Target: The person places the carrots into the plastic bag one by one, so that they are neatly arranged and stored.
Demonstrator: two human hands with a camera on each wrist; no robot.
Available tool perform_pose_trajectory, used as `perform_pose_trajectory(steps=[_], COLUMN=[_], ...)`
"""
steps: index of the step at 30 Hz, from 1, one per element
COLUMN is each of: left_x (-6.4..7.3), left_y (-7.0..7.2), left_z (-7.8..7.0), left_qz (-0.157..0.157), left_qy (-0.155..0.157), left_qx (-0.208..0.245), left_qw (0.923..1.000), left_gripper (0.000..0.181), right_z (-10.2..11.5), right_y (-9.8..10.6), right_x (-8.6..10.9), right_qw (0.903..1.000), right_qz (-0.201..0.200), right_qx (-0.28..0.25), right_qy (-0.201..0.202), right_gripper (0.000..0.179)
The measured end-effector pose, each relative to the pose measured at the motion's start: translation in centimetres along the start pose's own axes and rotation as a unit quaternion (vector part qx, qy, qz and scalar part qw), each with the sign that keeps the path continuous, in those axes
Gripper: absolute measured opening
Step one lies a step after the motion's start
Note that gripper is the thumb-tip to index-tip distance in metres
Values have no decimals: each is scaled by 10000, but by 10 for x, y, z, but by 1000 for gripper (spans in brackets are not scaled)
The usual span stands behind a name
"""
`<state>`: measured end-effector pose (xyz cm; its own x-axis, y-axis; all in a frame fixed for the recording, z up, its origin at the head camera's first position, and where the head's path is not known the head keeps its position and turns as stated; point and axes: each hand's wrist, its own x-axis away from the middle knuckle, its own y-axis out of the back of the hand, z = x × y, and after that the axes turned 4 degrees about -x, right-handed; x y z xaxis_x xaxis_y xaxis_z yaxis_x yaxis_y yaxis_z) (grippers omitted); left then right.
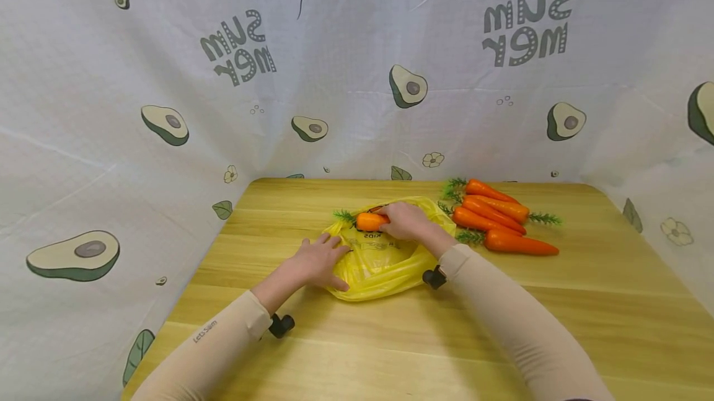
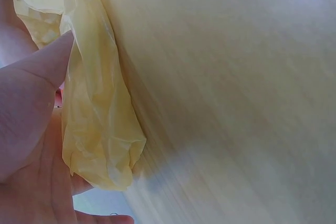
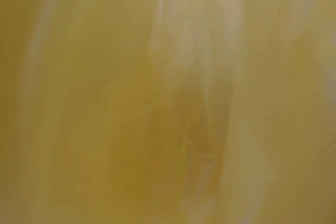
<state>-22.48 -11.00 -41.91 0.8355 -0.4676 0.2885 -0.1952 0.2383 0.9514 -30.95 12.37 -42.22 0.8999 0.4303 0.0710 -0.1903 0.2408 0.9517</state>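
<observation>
1. beige, long fitted fabric sleeves (image 1: 527, 320) came nearest the camera, covering both of the person's forearms; small dark lettering ran along the left one.
2. small black wrist devices (image 1: 281, 325) sat by the sleeve cuffs, one at each wrist.
3. pale brown, wood-grained table (image 1: 346, 351) stretched beneath everything, its far corners rounded.
4. thin, crumpled yellow plastic bag (image 1: 390, 282) with dark printing lay on the table between the two hands, its near rim bunched into folds.
5. left hand (image 1: 319, 261) was spread wide, fingers and thumb well apart, touching the left edge of the bag; in the left wrist view the thumb lay against the yellow plastic.
6. right hand (image 1: 407, 220) was narrowed around the right end of a bright orange carrot with a feathery green top (image 1: 368, 222), reaching over the bag from its right side.
7. that carrot was at the far left part of the bag, its leaves pointing left past the rim.
8. glossy orange carrots with green tops (image 1: 521, 243), apparently five, lay close together on the table, just right of the bag; the nearest pointed its tip to the right.
9. blurred yellow filled the right wrist view, so the fingers could not be made out there.
10. white cloth backdrop (image 1: 346, 48) rose behind the table, printed with avocado halves, leaves, flowers and grey mirrored lettering.
</observation>
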Motion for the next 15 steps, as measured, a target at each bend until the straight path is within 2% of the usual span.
perform_pose_trajectory(steps=[15], left_x=[-1], left_y=[-2], left_z=[0], left_qz=[-29], left_qy=[9], left_qx=[-17], left_qw=[10000], left_gripper=[93], right_z=[2], right_y=[1], right_x=[-1], right_qw=[9998], right_qz=[-68], right_qx=[179], right_qy=[89], right_gripper=[44])
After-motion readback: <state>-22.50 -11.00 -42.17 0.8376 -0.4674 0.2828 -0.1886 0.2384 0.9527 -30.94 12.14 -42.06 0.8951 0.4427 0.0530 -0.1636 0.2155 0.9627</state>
